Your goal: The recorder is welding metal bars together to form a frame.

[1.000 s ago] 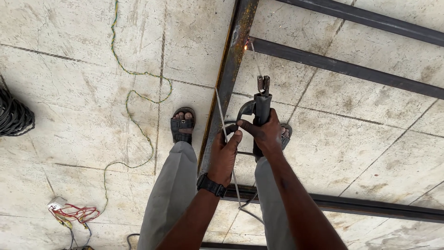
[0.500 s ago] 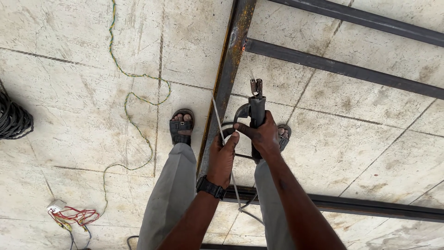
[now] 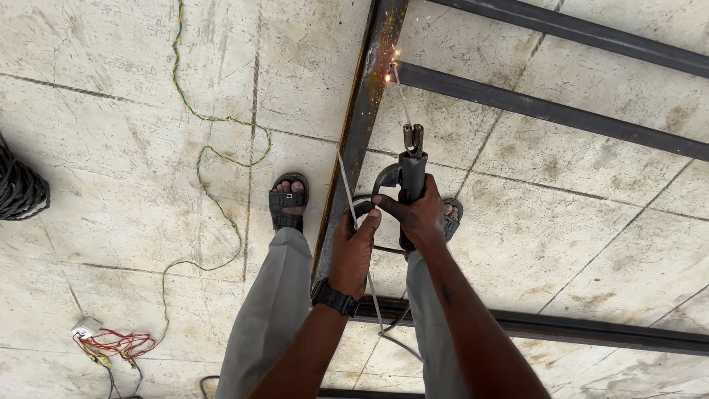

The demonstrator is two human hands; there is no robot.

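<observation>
Compared with a second ago, the electrode holder (image 3: 410, 193) now reaches farther up, and its rod (image 3: 402, 96) sparks at the joint of the steel frame (image 3: 367, 103). The right hand (image 3: 418, 216) is clenched on the holder; the left hand (image 3: 353, 247) pinches a spare rod (image 3: 347, 185).
</observation>
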